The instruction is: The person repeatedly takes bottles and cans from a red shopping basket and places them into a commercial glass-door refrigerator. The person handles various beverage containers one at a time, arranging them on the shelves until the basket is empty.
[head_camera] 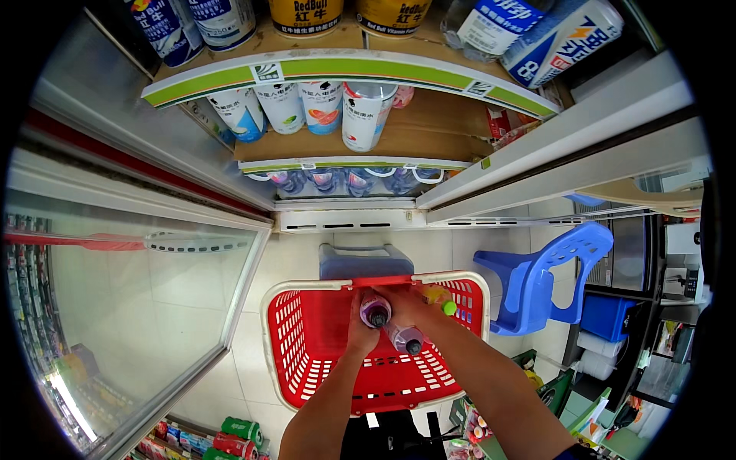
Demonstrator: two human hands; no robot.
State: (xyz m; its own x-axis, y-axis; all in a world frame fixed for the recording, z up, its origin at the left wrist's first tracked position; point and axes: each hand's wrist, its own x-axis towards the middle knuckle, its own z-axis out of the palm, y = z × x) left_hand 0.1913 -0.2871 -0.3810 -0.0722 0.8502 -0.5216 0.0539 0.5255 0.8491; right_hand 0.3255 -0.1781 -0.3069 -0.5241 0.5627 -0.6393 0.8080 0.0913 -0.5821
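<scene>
Both arms reach down into a red plastic shopping basket (322, 328) with a white rim. My left hand (362, 328) is wrapped around the side of an upright bottle with a dark cap (376, 310). Beside that bottle, my right hand (405, 310) reaches in from the other side; its fingers are largely hidden, so its hold is unclear. A second bottle of pinkish-purple drink (405, 338) leans below my right hand. Past that hand, in the basket's right corner, lies a bottle with a yellow label and a green cap (448, 307).
Ahead stands an open drinks cooler with cans on its upper shelf (356, 66) and bottles lower down. Its glass door (144, 287) is swung out at left. A grey-blue stool (365, 263) is behind the basket, a blue plastic chair (535, 282) at right. Cans (241, 428) sit lower left.
</scene>
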